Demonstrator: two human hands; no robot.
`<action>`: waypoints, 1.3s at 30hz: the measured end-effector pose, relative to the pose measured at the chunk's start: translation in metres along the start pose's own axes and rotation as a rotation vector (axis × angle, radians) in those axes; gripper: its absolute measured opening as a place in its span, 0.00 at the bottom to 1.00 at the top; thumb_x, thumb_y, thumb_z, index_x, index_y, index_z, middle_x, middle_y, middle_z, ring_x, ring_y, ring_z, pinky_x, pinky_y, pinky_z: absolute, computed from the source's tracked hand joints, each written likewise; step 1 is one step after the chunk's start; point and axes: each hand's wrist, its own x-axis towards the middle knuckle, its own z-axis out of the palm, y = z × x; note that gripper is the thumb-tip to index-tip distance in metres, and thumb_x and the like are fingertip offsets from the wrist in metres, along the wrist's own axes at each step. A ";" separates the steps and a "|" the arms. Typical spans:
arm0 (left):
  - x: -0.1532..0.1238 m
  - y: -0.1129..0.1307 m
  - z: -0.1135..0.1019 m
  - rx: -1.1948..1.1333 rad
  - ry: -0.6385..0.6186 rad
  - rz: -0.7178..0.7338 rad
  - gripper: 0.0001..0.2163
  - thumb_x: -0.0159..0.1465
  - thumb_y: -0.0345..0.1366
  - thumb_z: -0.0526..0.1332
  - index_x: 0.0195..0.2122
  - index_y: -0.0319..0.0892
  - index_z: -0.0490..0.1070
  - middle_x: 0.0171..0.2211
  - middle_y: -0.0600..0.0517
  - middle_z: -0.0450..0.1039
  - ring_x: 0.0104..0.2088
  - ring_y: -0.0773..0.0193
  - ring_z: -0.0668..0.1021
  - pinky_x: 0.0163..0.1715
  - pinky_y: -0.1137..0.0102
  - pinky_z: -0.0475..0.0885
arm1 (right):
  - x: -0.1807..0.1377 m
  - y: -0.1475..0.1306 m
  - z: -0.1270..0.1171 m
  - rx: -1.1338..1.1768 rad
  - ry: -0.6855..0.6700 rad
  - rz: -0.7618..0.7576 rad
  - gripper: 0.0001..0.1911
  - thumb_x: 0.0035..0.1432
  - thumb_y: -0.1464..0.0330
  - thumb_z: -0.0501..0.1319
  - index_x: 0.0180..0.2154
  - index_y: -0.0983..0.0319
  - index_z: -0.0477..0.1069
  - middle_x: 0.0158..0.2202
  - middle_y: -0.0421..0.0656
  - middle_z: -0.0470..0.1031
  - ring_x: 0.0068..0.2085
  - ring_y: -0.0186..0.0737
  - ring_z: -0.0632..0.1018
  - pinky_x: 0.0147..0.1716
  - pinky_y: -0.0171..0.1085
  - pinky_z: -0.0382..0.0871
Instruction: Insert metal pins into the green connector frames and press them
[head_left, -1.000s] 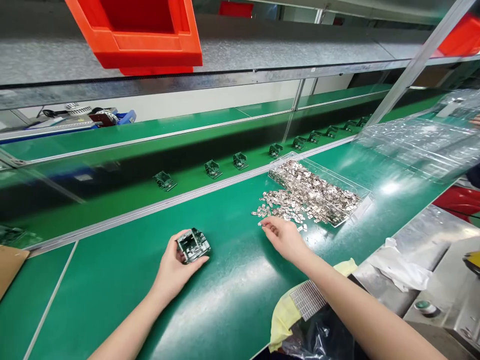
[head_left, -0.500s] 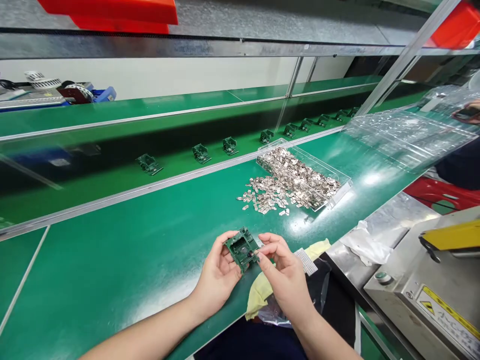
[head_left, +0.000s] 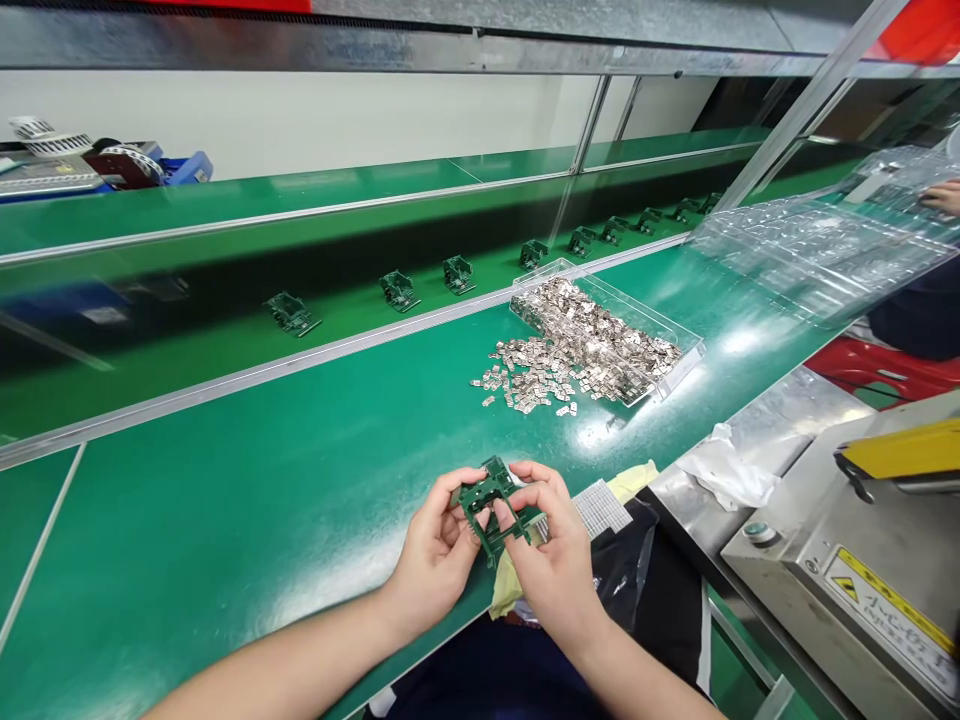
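Note:
A green circuit board assembly [head_left: 491,497] with a frame-like opening is held up over the near edge of the bench. My left hand [head_left: 442,545] grips its left side between thumb and fingers. On the other side, my right hand [head_left: 551,540] has its fingers around the board's right edge, with the thumb pressed at the opening. Whether a small part sits under that thumb is hidden. Beyond the hands, small silvery metal pieces [head_left: 532,365] lie loose beside a clear plastic tray [head_left: 686,365] heaped with more of them.
Several similar green assemblies [head_left: 398,290] stand along the green belt [head_left: 337,300] behind a metal rail. Clear blister trays [head_left: 817,250] lie at the right, by another person's hand [head_left: 943,197]. A metal machine [head_left: 847,560], a yellow cloth [head_left: 631,482] and a white grid sheet [head_left: 602,508] are at near right.
The board has been tilted and turned in my hands. My right thumb has moved inward over its opening. The view has shifted slightly downward.

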 end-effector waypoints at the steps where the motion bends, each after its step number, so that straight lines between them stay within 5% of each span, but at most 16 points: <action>1: 0.000 0.001 0.001 0.015 0.017 0.006 0.12 0.62 0.35 0.62 0.47 0.48 0.66 0.41 0.51 0.72 0.37 0.67 0.77 0.38 0.75 0.74 | -0.001 0.000 0.001 0.022 -0.006 0.013 0.03 0.59 0.68 0.60 0.32 0.59 0.68 0.47 0.47 0.68 0.50 0.47 0.70 0.47 0.42 0.65; 6: 0.001 0.005 0.003 0.072 0.055 -0.013 0.11 0.62 0.36 0.62 0.46 0.47 0.67 0.37 0.53 0.73 0.34 0.69 0.76 0.34 0.77 0.73 | -0.002 -0.001 0.004 0.257 -0.033 0.228 0.07 0.59 0.63 0.62 0.34 0.59 0.67 0.34 0.42 0.71 0.34 0.39 0.72 0.34 0.35 0.68; 10: -0.001 0.007 0.004 0.100 0.064 -0.015 0.11 0.61 0.35 0.63 0.45 0.47 0.67 0.37 0.53 0.73 0.33 0.70 0.75 0.34 0.78 0.72 | -0.001 -0.003 0.005 0.432 -0.012 0.334 0.11 0.54 0.62 0.67 0.31 0.60 0.67 0.29 0.40 0.70 0.30 0.37 0.71 0.30 0.33 0.68; 32: -0.008 0.015 0.031 0.201 0.054 0.044 0.11 0.57 0.31 0.63 0.41 0.43 0.69 0.34 0.53 0.74 0.31 0.71 0.75 0.31 0.79 0.72 | -0.021 0.000 -0.009 0.615 0.133 0.308 0.08 0.50 0.70 0.68 0.28 0.61 0.69 0.30 0.40 0.71 0.33 0.36 0.72 0.33 0.32 0.67; 39: 0.004 0.010 0.054 0.188 -0.014 0.024 0.14 0.56 0.32 0.65 0.43 0.42 0.68 0.37 0.52 0.75 0.34 0.69 0.77 0.35 0.77 0.73 | -0.046 0.018 -0.043 0.503 0.310 0.269 0.08 0.58 0.63 0.65 0.36 0.60 0.69 0.34 0.41 0.71 0.35 0.37 0.72 0.34 0.33 0.67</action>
